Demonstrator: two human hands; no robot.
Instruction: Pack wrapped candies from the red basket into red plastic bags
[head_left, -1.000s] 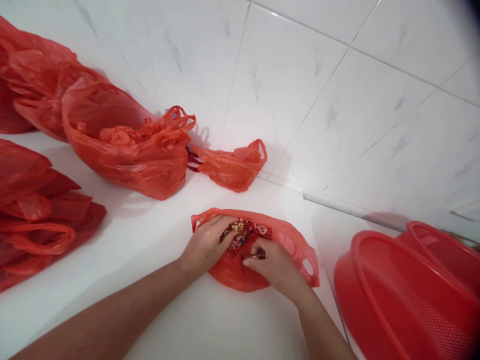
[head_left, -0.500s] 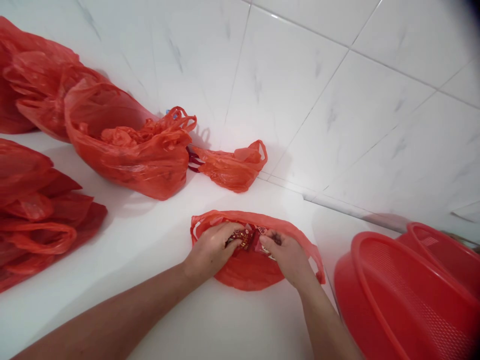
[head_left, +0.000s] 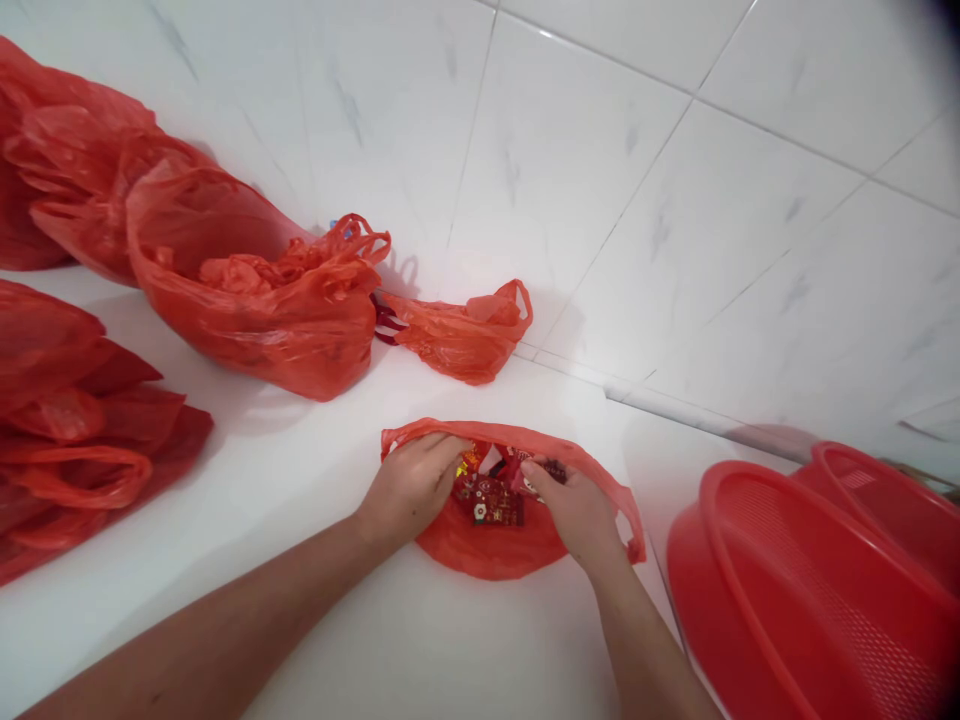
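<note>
On the white table [head_left: 322, 440], a dark red packet [head_left: 491, 505] with gold print lies inside the open red bag [head_left: 487, 562], less covered by the left hand [head_left: 411, 487] than a moment ago, so its face now shows well. This hand is half curled, its hold I cannot tell, while the right hand [head_left: 579, 508] pinches a second packet [head_left: 527, 483] between thumb and fingers.
</note>
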